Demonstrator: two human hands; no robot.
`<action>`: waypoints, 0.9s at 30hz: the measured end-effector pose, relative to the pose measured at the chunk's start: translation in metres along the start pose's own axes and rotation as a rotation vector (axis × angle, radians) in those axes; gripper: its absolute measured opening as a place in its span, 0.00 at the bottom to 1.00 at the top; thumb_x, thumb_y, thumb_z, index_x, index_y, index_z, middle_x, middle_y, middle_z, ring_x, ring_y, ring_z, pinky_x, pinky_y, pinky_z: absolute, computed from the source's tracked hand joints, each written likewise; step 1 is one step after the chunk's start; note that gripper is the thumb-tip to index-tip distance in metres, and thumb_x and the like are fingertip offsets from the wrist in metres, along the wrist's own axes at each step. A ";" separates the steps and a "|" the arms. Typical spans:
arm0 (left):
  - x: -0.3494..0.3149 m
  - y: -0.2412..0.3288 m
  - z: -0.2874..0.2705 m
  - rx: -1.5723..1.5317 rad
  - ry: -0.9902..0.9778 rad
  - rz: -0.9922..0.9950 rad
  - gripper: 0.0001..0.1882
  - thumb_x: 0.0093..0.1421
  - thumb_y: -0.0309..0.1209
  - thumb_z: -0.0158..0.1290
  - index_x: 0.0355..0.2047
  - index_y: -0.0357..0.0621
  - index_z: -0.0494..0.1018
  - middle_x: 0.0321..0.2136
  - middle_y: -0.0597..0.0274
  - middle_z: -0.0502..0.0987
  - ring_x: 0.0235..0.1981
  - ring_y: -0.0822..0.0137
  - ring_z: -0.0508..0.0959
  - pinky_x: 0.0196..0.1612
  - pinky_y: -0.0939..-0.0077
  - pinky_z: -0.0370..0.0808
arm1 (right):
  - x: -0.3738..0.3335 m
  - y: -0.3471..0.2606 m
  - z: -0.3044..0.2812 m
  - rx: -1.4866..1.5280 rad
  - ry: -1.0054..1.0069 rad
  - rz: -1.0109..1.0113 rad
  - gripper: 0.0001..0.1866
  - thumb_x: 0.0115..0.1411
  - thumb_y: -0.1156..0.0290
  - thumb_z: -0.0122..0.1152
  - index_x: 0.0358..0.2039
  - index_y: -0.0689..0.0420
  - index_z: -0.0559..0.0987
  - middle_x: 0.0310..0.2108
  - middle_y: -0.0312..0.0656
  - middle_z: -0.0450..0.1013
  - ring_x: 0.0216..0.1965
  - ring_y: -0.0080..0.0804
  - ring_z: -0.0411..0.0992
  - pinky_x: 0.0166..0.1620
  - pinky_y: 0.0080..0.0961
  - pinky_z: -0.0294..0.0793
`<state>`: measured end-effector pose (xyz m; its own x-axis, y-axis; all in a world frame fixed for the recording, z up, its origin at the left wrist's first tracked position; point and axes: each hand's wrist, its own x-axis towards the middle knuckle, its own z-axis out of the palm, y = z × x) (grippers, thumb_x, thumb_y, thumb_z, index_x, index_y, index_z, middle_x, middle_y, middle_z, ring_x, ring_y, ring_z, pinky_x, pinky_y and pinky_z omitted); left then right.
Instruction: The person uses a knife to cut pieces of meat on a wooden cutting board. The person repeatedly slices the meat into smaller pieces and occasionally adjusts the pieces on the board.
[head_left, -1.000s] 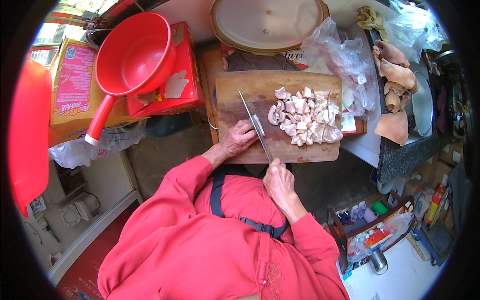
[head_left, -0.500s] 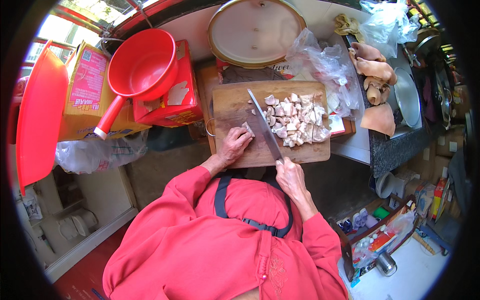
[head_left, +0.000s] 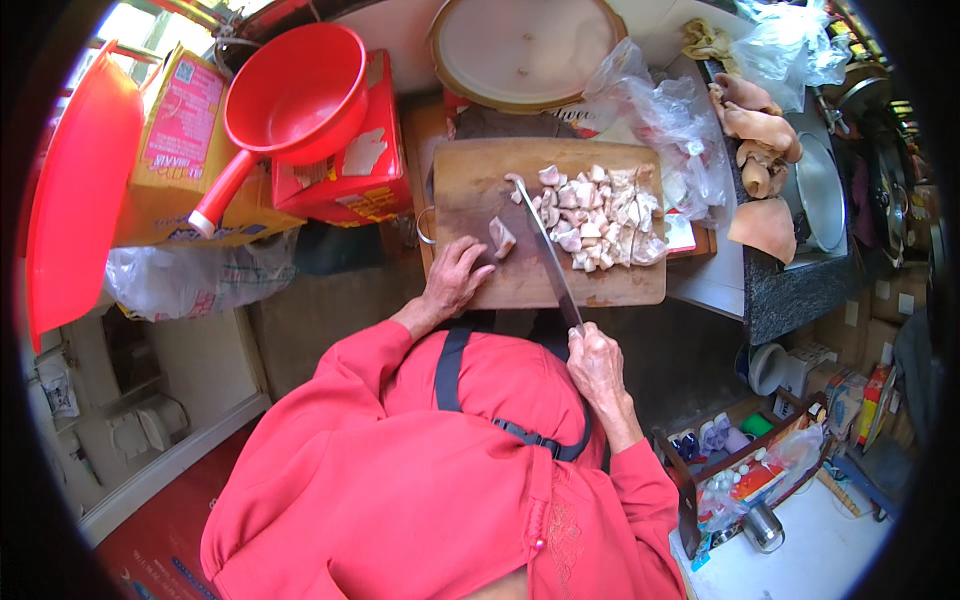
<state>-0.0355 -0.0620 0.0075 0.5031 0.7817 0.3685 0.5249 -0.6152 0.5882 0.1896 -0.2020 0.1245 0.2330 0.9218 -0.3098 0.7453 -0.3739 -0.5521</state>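
On the wooden cutting board (head_left: 465,180), my left hand (head_left: 453,278) rests near the left front edge, fingers apart and holding nothing. Just beyond its fingertips lies a loose strip of meat (head_left: 502,238), pale with a darker side. My right hand (head_left: 598,362) grips the handle of a long knife (head_left: 548,250), whose blade slants away and to the left across the board. Along the blade's right side is a heap of chopped meat (head_left: 590,215) in pale chunks. A small bit of meat (head_left: 514,178) sits at the blade's far end.
To the left, a red dipper (head_left: 295,95) rests on a red box (head_left: 345,175) beside a yellow carton (head_left: 185,140). A round tray (head_left: 525,50) stands behind the board. Clear plastic bags (head_left: 680,140), larger meat pieces (head_left: 765,235) and a metal basin (head_left: 820,195) are to the right.
My left hand has let go of the meat strip and drawn back toward the board's left front edge. My right hand has pulled the knife slightly nearer to me. The view has shifted a little.
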 end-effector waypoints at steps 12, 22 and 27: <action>0.024 0.007 0.022 0.005 0.068 0.274 0.14 0.49 0.22 0.60 0.38 0.38 0.75 0.38 0.55 0.75 0.39 0.54 0.75 0.43 0.65 0.74 | 0.015 -0.019 0.010 -0.208 0.092 -0.140 0.10 0.60 0.68 0.53 0.26 0.61 0.69 0.23 0.55 0.72 0.22 0.54 0.74 0.24 0.44 0.75; 0.035 0.003 0.017 -0.065 -0.044 0.218 0.15 0.51 0.25 0.57 0.41 0.40 0.75 0.38 0.55 0.74 0.40 0.56 0.75 0.43 0.66 0.73 | 0.017 -0.022 0.013 -0.392 0.070 -0.163 0.08 0.58 0.71 0.55 0.25 0.60 0.69 0.20 0.50 0.70 0.20 0.45 0.75 0.21 0.36 0.76; 0.041 0.005 0.016 -0.078 -0.085 0.206 0.17 0.48 0.23 0.57 0.41 0.41 0.75 0.38 0.55 0.73 0.38 0.57 0.74 0.42 0.67 0.73 | 0.019 -0.022 0.002 -0.547 0.007 -0.175 0.05 0.54 0.73 0.55 0.28 0.62 0.70 0.22 0.48 0.70 0.20 0.40 0.76 0.22 0.32 0.77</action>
<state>-0.0013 -0.0347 0.0147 0.6518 0.6269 0.4268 0.3521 -0.7486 0.5618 0.1765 -0.1767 0.1294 0.0801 0.9665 -0.2440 0.9875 -0.1103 -0.1130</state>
